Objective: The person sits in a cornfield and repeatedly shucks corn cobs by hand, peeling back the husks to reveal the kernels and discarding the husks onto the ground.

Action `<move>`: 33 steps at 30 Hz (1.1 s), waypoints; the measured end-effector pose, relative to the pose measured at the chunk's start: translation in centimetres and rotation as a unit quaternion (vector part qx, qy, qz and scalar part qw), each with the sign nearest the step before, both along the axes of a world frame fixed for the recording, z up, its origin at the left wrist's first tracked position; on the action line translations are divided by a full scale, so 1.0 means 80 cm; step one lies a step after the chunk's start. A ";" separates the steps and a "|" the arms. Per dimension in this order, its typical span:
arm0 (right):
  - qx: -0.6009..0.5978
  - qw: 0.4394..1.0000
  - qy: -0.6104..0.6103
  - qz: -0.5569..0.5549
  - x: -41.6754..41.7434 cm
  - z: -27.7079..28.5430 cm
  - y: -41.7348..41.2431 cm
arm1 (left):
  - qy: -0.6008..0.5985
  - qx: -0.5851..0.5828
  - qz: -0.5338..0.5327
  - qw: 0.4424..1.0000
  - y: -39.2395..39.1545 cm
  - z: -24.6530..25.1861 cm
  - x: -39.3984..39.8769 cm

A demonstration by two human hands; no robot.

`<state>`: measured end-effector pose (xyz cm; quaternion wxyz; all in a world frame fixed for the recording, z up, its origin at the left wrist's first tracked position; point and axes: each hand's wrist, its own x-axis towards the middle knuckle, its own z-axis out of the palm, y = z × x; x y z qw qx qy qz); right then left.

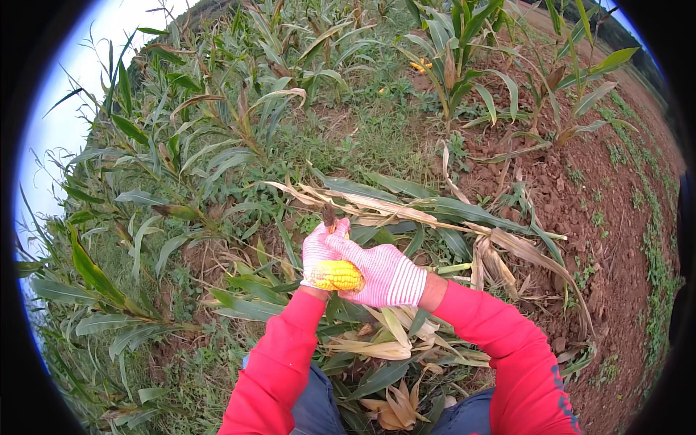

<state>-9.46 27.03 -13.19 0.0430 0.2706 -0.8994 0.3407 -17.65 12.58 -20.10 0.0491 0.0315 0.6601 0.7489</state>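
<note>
My left hand and my right hand, both in pink-and-white striped knit gloves, meet in front of me. Between them is a yellow ear of corn, its bare kernels showing below the fingers near my wrists. A brown, dry tip sticks up above my fingertips; the gloves hide how it joins the ear. The fingers of both hands are closed, thumbs close together. Beneath and beyond them lie cut corn stalks with green and dry leaves.
Dry husks lie between my knees. Standing corn plants rise ahead and to the left, with weeds between them. Yellow ears lie on the ground farther off. Bare reddish soil stretches along the right.
</note>
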 end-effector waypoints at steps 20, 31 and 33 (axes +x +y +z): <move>-0.279 0.950 -0.129 0.048 -0.017 -0.104 -0.001 | 0.088 -0.082 -0.137 0.983 0.035 0.059 0.066; 0.161 0.826 -0.472 0.261 0.019 -0.144 -0.004 | 0.072 -0.130 -0.084 0.985 0.029 0.070 0.048; 0.147 0.844 -0.457 0.239 -0.005 -0.108 0.035 | -0.091 0.130 -0.010 0.987 -0.003 0.068 0.004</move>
